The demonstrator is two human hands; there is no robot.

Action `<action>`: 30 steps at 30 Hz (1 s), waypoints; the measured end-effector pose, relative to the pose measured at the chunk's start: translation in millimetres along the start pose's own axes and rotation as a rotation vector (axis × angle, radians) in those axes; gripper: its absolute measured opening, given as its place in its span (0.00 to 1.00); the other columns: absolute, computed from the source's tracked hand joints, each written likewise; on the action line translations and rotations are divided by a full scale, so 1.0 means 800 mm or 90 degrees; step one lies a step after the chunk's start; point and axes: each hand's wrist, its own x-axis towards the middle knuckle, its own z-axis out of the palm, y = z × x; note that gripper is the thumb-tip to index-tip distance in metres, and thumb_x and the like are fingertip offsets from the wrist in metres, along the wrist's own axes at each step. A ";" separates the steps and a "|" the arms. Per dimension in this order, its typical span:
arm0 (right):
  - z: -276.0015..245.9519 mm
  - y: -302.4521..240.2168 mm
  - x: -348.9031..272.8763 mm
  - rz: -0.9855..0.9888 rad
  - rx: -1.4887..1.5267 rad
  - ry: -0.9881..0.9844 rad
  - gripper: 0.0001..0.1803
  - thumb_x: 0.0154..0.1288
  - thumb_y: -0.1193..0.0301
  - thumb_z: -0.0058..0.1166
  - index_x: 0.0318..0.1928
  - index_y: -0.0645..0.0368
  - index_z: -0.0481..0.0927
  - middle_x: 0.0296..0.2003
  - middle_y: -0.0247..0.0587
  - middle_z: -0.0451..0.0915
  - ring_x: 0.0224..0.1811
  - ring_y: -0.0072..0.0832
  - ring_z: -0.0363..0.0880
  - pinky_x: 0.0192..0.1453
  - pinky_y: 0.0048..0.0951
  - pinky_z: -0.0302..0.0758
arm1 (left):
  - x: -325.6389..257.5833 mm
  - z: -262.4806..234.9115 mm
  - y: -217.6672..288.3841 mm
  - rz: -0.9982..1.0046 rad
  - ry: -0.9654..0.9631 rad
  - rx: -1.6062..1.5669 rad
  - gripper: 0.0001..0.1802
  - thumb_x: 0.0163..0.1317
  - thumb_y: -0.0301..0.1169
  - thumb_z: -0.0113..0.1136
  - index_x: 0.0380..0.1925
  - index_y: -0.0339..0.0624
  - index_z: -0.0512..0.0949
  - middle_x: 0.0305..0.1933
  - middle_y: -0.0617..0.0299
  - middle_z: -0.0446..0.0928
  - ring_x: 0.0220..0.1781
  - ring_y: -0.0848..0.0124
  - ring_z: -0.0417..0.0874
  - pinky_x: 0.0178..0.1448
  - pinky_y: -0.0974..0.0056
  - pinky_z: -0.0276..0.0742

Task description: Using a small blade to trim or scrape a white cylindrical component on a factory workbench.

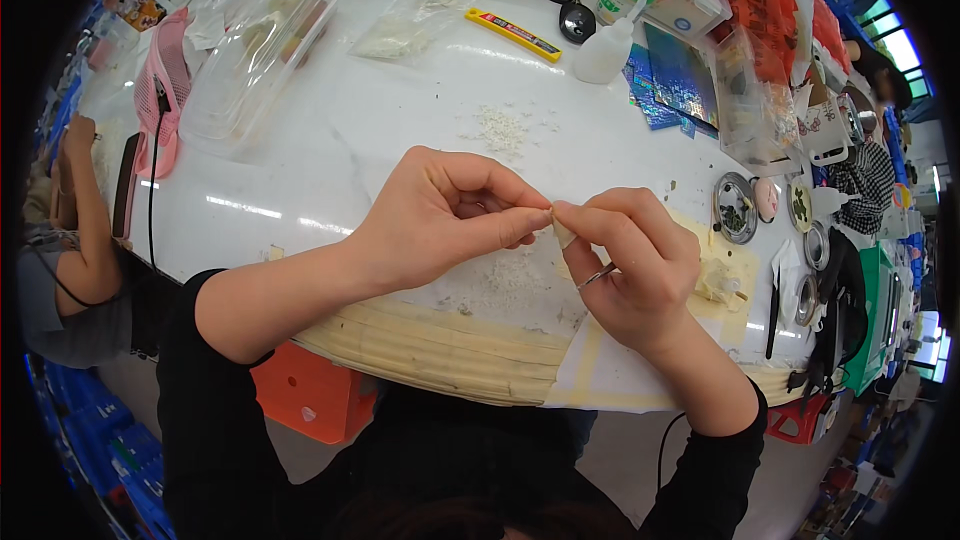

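Note:
My left hand and my right hand meet over the near middle of the table, fingertips touching. Between thumb and forefinger, my left hand pinches something too small to make out. A small cream-coloured piece shows under my right fingertips, pinched there; its kind is unclear. A thin silvery thing crosses a finger of my right hand, perhaps a ring. Beyond the hands lies a scatter of tiny white pieces, and more white bits lie below them.
A yellow utility knife, a bag of white bits and a white squeeze bottle lie farther back. At left stands a clear plastic box. Round metal tins are at right. Another person's arm is at far left.

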 end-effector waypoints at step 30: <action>-0.014 -0.004 0.005 0.146 -0.056 -0.252 0.15 0.60 0.60 0.63 0.32 0.54 0.71 0.21 0.34 0.72 0.20 0.34 0.76 0.19 0.34 0.68 | 0.004 -0.002 -0.005 0.431 0.038 0.414 0.11 0.51 0.14 0.66 0.36 0.36 0.84 0.35 0.58 0.85 0.35 0.69 0.86 0.37 0.69 0.80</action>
